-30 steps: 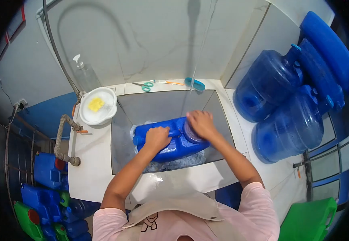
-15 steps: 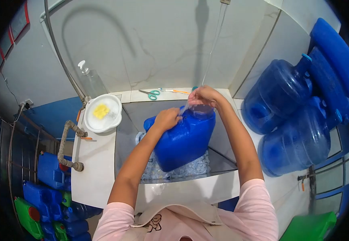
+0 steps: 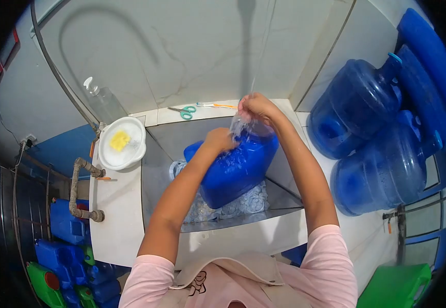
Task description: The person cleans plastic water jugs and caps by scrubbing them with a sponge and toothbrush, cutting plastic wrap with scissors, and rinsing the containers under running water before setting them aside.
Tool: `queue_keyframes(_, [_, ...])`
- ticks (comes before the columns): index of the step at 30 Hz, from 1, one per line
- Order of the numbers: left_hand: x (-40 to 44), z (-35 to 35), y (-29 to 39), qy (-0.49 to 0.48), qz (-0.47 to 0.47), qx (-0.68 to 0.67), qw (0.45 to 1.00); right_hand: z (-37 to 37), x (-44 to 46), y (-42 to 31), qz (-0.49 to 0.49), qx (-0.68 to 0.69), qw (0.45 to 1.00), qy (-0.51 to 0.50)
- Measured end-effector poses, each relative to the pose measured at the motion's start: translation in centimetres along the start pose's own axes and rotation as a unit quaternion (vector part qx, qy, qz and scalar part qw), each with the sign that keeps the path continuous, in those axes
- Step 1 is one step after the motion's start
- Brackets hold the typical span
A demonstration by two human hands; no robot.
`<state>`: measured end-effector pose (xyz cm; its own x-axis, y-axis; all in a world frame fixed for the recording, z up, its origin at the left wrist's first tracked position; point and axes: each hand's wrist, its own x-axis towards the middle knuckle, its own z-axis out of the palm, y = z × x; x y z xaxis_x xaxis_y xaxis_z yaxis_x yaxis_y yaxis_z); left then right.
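A blue plastic water jug [image 3: 241, 174] leans at a tilt in the sink [image 3: 156, 154], its wide mouth towards the wall. My left hand [image 3: 220, 140] is closed at the top of the jug, by its handle, with splashing water partly covering the fingers. Over the mouth, my right hand [image 3: 257, 109] has its fingers curled together in a thin stream of water [image 3: 258, 66] from above. Whatever those fingers may hold is hidden. Clear plastic pieces [image 3: 243, 203], perhaps bottles or caps, lie under the jug.
To the left are a white basin [image 3: 140, 154] with a yellow sponge [image 3: 119, 140] and a pump bottle [image 3: 105, 102]. Scissors [image 3: 186, 112] and a toothbrush [image 3: 215, 106] lie on the back ledge. Large clear-blue water bottles [image 3: 377, 179] crowd the right; a pipe [image 3: 74, 190] juts up at left.
Water now splashes over the jug's top and my left hand. My right hand has shifted slightly at the mouth. The whole view has tilted a little, moving the surroundings up and left.
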<state>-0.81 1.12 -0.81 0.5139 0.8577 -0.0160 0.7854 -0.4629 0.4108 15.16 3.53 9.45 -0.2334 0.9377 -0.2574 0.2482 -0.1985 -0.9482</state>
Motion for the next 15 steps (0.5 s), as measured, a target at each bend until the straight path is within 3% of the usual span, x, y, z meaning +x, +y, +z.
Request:
queue_keyframes(2, [-1.2, 0.1, -2.2, -0.002, -0.003, -0.017, 1.000, 0.2, 0.0, -0.2, -0.012, -0.021, 1.000, 0.003])
queue_keyframes(4, [-3.9, -0.6, -3.0, -0.094, -0.121, -0.190, 0.970, 0.4, -0.1, -0.3, -0.009, -0.007, 1.000, 0.025])
queue_keyframes(8, [-10.1, 0.4, -4.9, 0.046, -0.215, -0.249, 0.943, 0.1, 0.3, 0.3, -0.006, -0.013, 0.999, 0.033])
queue_keyframes(11, [-13.5, 1.6, -6.1, 0.078, -0.275, -0.255, 0.924, 0.3, 0.8, 0.8, -0.014, -0.025, 0.998, 0.053])
queue_keyframes(12, [-14.4, 2.0, -6.6, 0.077, -0.275, -0.254, 0.924, 0.2, 0.7, 0.7, 0.002, -0.027, 0.998, 0.050])
queue_keyframes(14, [-15.9, 2.8, -7.8, 0.146, -0.142, -0.181, 0.962, 0.1, 0.4, 0.6, 0.021, -0.025, 0.998, 0.052])
queue_keyframes(15, [-16.6, 2.9, -8.4, 0.141, -0.139, -0.181, 0.963, 0.1, 0.4, 0.7, 0.019, -0.006, 0.999, 0.045])
